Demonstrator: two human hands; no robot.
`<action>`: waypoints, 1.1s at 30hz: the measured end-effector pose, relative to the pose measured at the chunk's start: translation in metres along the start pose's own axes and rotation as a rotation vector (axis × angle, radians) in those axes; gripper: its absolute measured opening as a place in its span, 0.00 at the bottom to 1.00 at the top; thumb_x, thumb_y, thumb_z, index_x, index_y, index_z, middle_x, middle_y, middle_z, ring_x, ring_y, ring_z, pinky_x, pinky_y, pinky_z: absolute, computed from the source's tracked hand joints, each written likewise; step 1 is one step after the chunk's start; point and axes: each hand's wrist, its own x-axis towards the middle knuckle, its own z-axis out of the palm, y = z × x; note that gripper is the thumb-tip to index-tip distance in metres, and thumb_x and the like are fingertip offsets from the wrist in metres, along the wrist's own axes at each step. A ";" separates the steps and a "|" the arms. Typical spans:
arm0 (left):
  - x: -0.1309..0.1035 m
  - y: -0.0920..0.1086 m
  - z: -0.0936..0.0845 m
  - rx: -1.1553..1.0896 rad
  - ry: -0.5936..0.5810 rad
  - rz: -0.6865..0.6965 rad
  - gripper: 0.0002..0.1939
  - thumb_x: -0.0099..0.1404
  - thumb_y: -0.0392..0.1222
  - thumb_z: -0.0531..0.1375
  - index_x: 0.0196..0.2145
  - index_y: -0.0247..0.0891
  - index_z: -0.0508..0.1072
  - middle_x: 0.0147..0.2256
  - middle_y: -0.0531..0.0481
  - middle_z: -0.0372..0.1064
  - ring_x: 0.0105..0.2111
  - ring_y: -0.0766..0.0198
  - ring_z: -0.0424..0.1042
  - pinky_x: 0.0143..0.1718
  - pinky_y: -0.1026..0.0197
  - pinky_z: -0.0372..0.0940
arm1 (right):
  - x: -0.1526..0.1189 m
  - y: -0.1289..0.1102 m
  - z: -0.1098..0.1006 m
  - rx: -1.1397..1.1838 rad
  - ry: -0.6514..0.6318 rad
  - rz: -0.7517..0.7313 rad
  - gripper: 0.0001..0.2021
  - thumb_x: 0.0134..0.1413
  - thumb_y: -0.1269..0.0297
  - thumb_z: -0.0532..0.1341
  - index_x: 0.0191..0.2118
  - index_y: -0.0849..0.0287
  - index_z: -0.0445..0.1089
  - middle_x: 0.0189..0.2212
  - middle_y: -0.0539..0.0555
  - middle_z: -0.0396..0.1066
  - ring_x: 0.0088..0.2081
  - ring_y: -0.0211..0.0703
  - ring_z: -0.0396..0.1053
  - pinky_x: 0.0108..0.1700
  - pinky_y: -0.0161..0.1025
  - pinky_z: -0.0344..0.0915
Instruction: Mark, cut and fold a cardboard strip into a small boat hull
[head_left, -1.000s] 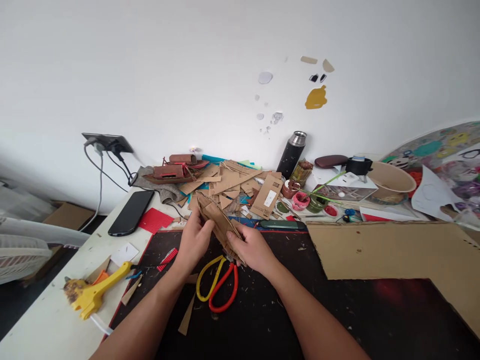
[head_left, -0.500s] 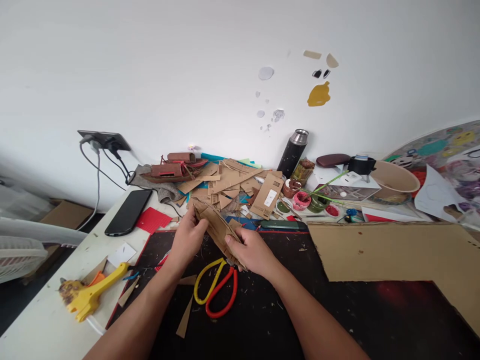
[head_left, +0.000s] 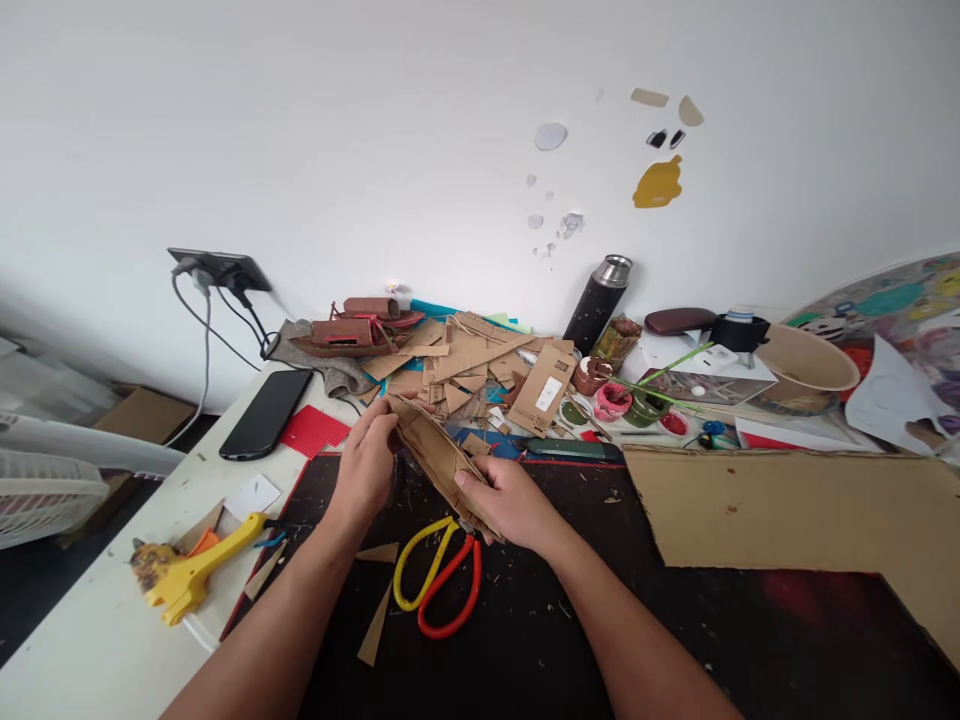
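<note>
A long, narrow cardboard piece (head_left: pixel 435 455) with raised edges hangs tilted between my two hands above the dark mat. My left hand (head_left: pixel 369 455) is closed on its upper left end, fingers behind the edge. At its lower right end, my right hand (head_left: pixel 514 500) grips it with the thumb on the near side. Scissors with one yellow and one red handle (head_left: pixel 454 600) lie on the mat just below the piece; their blades are mostly hidden. Thin cardboard offcuts (head_left: pixel 375 625) rest left of the scissors.
Behind are cardboard scraps (head_left: pixel 469 350), small brown model boats (head_left: pixel 352 335), a black flask (head_left: pixel 598 305) and paint jars (head_left: pixel 613 400). To the left lie a phone (head_left: pixel 266 415) and a yellow glue gun (head_left: pixel 199 580). A large cardboard sheet (head_left: pixel 780 510) covers the right side.
The view has shifted slightly. My left hand has turned, its thumb no longer showing on the near face of the cardboard piece. My right hand keeps its grip.
</note>
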 end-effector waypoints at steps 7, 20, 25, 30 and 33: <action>0.001 0.005 -0.001 0.171 -0.092 0.018 0.11 0.65 0.44 0.58 0.42 0.43 0.77 0.39 0.46 0.78 0.42 0.50 0.74 0.48 0.52 0.68 | -0.003 -0.004 0.001 -0.017 -0.012 -0.003 0.13 0.70 0.51 0.63 0.42 0.56 0.73 0.23 0.47 0.71 0.16 0.39 0.67 0.18 0.35 0.63; -0.006 0.005 0.002 0.221 -0.101 0.036 0.10 0.67 0.42 0.55 0.42 0.45 0.75 0.42 0.51 0.75 0.46 0.52 0.71 0.49 0.55 0.63 | -0.002 -0.002 0.000 0.030 -0.048 0.026 0.11 0.70 0.53 0.62 0.41 0.56 0.71 0.26 0.50 0.76 0.18 0.40 0.68 0.18 0.34 0.64; -0.007 0.008 0.009 0.148 -0.064 0.007 0.09 0.67 0.45 0.59 0.43 0.44 0.74 0.40 0.50 0.75 0.45 0.51 0.72 0.49 0.54 0.65 | -0.002 -0.001 0.001 -0.008 -0.023 0.007 0.13 0.69 0.51 0.63 0.40 0.56 0.72 0.25 0.50 0.75 0.17 0.38 0.67 0.20 0.34 0.63; -0.007 -0.005 0.011 0.125 -0.043 -0.015 0.09 0.65 0.46 0.61 0.42 0.43 0.72 0.41 0.49 0.75 0.41 0.54 0.72 0.45 0.55 0.66 | -0.002 -0.002 0.001 -0.018 -0.037 0.003 0.10 0.70 0.55 0.61 0.41 0.56 0.72 0.25 0.50 0.74 0.16 0.39 0.66 0.17 0.35 0.63; -0.008 -0.017 0.009 0.125 -0.042 -0.060 0.10 0.64 0.47 0.62 0.41 0.42 0.71 0.37 0.50 0.73 0.38 0.55 0.70 0.42 0.56 0.66 | -0.002 -0.002 0.000 0.000 -0.033 0.032 0.10 0.70 0.55 0.61 0.40 0.57 0.71 0.24 0.50 0.74 0.16 0.39 0.66 0.17 0.34 0.61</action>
